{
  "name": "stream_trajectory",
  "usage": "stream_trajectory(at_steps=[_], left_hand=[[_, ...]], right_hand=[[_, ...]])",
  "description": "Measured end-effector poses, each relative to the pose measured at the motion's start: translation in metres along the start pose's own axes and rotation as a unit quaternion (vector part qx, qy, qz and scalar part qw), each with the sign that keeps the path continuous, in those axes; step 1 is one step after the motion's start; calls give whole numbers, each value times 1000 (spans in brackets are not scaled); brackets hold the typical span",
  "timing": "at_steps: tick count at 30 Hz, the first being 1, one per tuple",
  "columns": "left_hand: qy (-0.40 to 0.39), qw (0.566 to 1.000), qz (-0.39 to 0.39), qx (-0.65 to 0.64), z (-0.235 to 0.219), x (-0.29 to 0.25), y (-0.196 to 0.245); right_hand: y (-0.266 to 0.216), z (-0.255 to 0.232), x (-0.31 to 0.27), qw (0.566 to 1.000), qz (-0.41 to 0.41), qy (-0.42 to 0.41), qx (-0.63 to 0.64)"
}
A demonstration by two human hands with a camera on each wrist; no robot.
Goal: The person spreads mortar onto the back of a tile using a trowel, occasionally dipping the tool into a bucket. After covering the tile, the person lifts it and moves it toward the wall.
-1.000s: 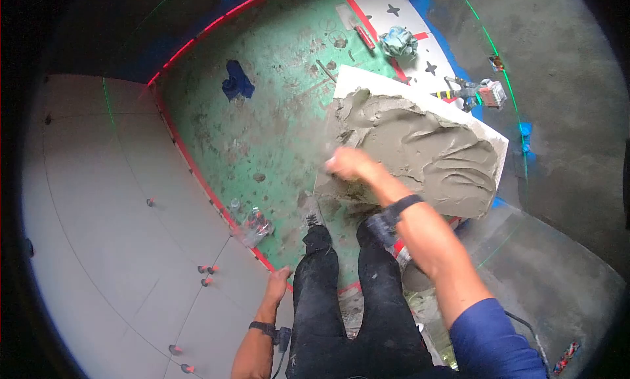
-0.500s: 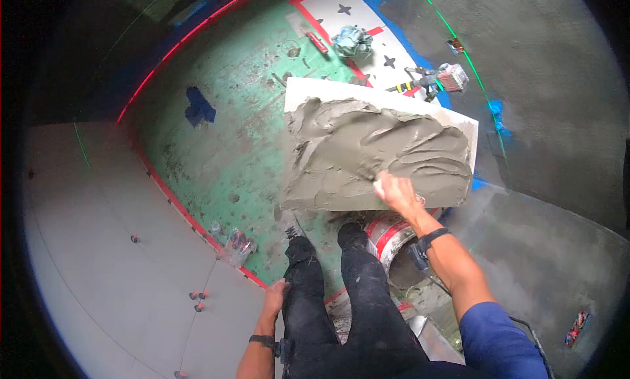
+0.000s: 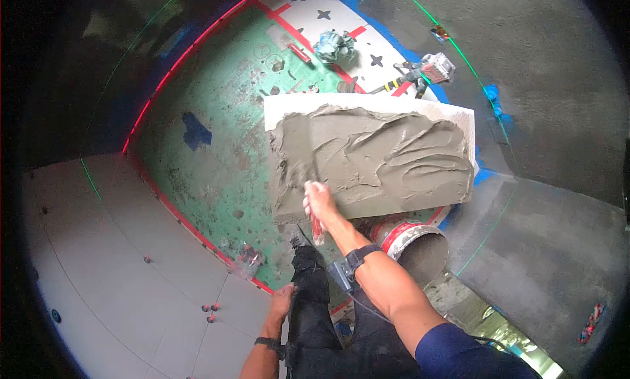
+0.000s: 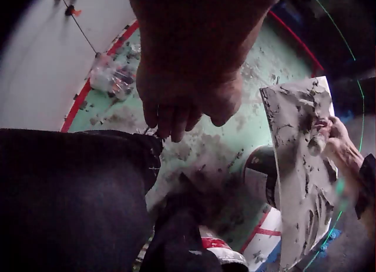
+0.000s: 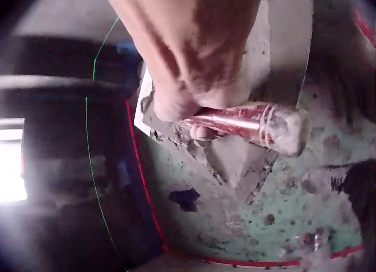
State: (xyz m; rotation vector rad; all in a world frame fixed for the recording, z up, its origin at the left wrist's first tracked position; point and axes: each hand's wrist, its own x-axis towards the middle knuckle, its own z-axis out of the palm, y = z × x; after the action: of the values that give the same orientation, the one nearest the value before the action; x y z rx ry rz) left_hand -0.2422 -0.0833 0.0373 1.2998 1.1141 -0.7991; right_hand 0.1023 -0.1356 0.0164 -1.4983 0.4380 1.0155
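Observation:
My right hand (image 3: 319,202) grips the red, mortar-smeared handle of a trowel (image 5: 247,122), held over the left part of a large white tile (image 3: 367,101). The trowel's blade is hidden behind the hand. Grey mortar (image 3: 361,149) coats most of the tile in thick ridges, leaving a bare white strip along its far edge. My left hand (image 3: 282,299) is beside my left knee, its fingers (image 4: 170,122) loosely bent and pointing down with nothing in them.
A bucket (image 3: 423,248) of mortar stands below the tile's near edge. Beyond the tile lie a crumpled bluish bundle (image 3: 335,46), a red-handled tool (image 3: 300,53) and a tool with a clear-and-red head (image 3: 436,68). A plastic bag (image 3: 248,259) sits by the pale tiled surface (image 3: 118,261).
My right hand with the trowel swept from the tile's left end to the right across the mortar, then back left. The left hand stayed by the knee. The head view shifted.

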Motion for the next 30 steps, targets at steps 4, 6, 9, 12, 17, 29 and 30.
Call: stream_trajectory(at_steps=[4, 6, 9, 12, 17, 29, 30], left_hand=[[-1, 1000, 0, -11, 6, -1, 20], [-10, 1000, -4, -8, 11, 1, 43], [1, 999, 35, 8, 11, 4, 55], [4, 999, 0, -47, 22, 6, 68], [-4, 999, 22, 47, 32, 9, 63], [6, 998, -18, 52, 85, 12, 123], [5, 998, -18, 60, 89, 14, 122]], right_hand=[[-34, -54, -20, 845, -95, 58, -524], [-49, -112, -14, 801, -91, 97, -584], [-63, -205, -8, 784, -56, 227, -575], [-85, -282, -25, 799, -17, 320, -509], [-29, -375, 13, 909, -53, 337, -237], [-103, -471, -34, 787, -51, 333, -517], [-97, -479, -27, 801, -53, 378, -460]])
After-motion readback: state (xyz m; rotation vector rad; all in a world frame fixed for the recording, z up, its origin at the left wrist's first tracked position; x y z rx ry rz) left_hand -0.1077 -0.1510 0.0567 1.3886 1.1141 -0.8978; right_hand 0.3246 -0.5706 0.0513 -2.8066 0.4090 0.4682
